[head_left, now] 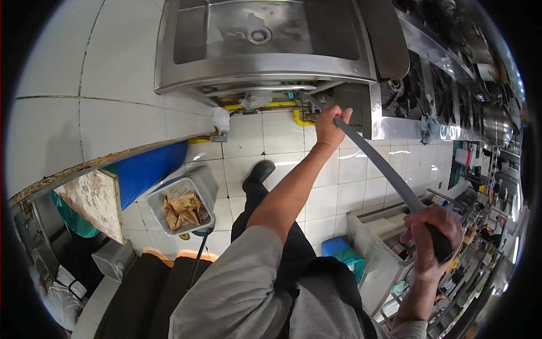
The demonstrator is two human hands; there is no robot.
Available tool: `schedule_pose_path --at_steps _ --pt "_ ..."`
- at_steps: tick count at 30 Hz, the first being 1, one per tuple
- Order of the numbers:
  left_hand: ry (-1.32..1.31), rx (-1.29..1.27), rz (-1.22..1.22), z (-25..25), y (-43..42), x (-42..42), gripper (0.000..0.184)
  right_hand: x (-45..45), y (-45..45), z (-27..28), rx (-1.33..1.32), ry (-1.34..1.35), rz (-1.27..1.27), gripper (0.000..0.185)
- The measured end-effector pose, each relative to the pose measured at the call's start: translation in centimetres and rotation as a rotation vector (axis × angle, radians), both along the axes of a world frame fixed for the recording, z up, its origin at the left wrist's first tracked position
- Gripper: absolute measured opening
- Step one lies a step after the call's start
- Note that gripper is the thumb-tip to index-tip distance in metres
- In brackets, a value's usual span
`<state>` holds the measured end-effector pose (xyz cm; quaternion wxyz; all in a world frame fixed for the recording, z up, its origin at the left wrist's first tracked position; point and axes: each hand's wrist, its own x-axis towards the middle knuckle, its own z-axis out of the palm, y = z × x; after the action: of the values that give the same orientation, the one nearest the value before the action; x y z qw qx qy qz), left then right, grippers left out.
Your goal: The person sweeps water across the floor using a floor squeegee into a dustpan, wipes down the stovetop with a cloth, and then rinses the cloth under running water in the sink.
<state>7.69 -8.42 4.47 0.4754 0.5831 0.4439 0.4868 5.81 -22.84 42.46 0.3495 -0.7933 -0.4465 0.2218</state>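
A long grey pole [378,160] slants from under the steel sink [259,70] toward the lower right. My left hand [332,125] is wrapped round its middle part, just in front of the sink's edge. Farther down, my right hand [433,240] grips the pole near its dark end. The pole's far end is hidden beneath the sink, by the pipes, so what it touches there does not show.
Yellow pipes [303,118] run under the sink. A stove [418,96] stands at the right. On the tiled floor [243,133] are a bin [206,183] with brown paper and a blue container [335,246]. A white counter [121,127] lies left. Part of another person [65,296] shows lower left.
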Motion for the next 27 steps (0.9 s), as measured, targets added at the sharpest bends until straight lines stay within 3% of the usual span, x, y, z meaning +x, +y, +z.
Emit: schedule_pose_path --at_steps 4,9,13,19,22,27 --pt "0.05 -0.005 -0.095 1.0 -0.6 -2.2 0.041 -0.4 -3.3 -1.0 0.039 -0.13 0.165 0.015" --pt "0.07 -0.015 0.044 -0.1 -0.6 -3.5 0.04 0.2 -3.9 -2.2 0.047 -0.016 0.09 0.012" --pt "0.034 -0.06 0.121 -0.5 1.4 -0.9 0.039 1.7 1.2 0.1 0.026 0.144 -0.101 0.011" --pt "0.059 -0.062 -0.068 1.1 1.1 -0.1 0.038 2.9 -0.1 -0.3 0.086 0.049 -0.055 0.009" --pt "0.118 -0.081 -0.207 0.8 0.4 -1.6 0.032 1.0 -3.9 -1.6 0.115 0.227 -0.288 0.012" --pt "0.068 -0.035 -0.174 -0.5 -0.3 -2.3 0.028 -0.7 -4.2 -2.3 0.038 0.102 -0.164 0.009"
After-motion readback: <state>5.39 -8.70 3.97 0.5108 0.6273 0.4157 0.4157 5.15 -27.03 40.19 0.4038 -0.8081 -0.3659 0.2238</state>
